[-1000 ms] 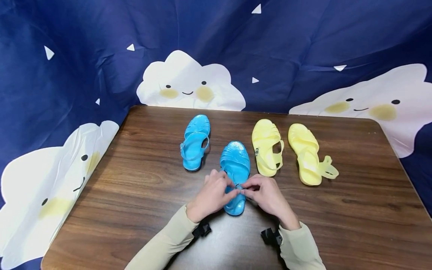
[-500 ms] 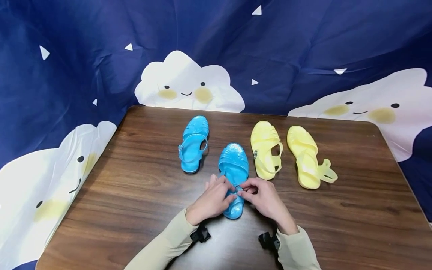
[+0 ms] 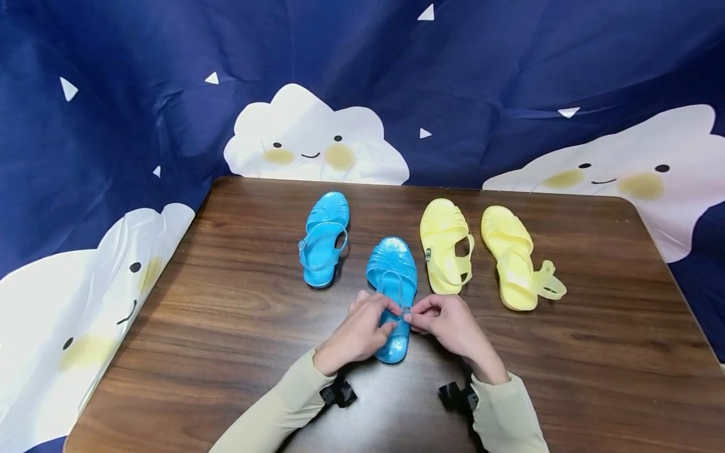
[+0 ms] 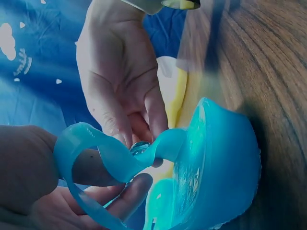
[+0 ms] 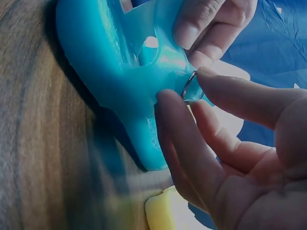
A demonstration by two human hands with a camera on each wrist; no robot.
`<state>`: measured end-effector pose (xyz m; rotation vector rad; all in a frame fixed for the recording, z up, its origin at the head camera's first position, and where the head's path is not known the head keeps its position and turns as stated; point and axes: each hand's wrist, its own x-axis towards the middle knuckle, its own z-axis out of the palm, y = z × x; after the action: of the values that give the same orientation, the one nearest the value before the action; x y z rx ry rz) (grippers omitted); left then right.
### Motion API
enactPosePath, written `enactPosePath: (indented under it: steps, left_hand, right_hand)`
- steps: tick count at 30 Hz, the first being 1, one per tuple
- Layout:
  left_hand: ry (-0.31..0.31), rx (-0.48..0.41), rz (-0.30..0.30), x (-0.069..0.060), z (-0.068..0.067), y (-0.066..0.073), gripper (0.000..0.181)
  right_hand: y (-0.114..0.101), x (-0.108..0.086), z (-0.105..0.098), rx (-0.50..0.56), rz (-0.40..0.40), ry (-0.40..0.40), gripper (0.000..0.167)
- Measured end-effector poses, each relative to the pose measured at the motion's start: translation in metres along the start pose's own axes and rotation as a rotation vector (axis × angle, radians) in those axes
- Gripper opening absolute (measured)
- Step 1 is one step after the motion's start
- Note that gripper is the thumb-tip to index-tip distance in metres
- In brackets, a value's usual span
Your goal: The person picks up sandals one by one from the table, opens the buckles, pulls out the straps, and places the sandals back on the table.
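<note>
A glittery blue jelly sandal (image 3: 392,259) lies on the table between both hands, toe pointing away. My left hand (image 3: 358,331) holds its ankle strap (image 4: 118,160), with fingers passing through the strap's loop. From the other side, my right hand (image 3: 452,324) pinches the small metal buckle (image 5: 189,86) between thumb and fingertips. Whether the strap end is threaded through the buckle cannot be made out. The heel part of the sandal shows below the hands in the head view.
Another blue sandal (image 3: 323,242) stands further back on the left. Two yellow sandals lie to the right: one with its strap looped (image 3: 443,226), the other with its strap splayed outward (image 3: 517,270). The wooden table (image 3: 238,314) ends at a blue cloud-print curtain (image 3: 453,69).
The strap has been raised and now stands in a visible loop above the blue sandal's insole. The buckle and both hands' fingertips have shifted slightly right. The other sandals stay put.
</note>
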<state>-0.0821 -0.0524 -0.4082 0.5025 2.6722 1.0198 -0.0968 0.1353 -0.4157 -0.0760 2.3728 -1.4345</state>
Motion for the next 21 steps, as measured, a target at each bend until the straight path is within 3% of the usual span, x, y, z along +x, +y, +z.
enactPosePath:
  steps: [8,18,21]
  left_hand:
    - [0.032,0.071,0.073,-0.0028,0.0003,0.0022,0.017]
    - [0.014,-0.018,0.035,0.002,0.0,0.0004,0.014]
    - [0.02,-0.004,0.051,0.0024,0.001,-0.0003,0.013]
  right_hand:
    - [0.0021,0.0012,-0.0021,0.067,0.018,-0.02,0.019]
    - [0.0029,-0.0001,-0.0036,0.061,-0.017,-0.011,0.015]
    - [0.0036,-0.0003,-0.0037,0.045,-0.039,-0.014,0.014]
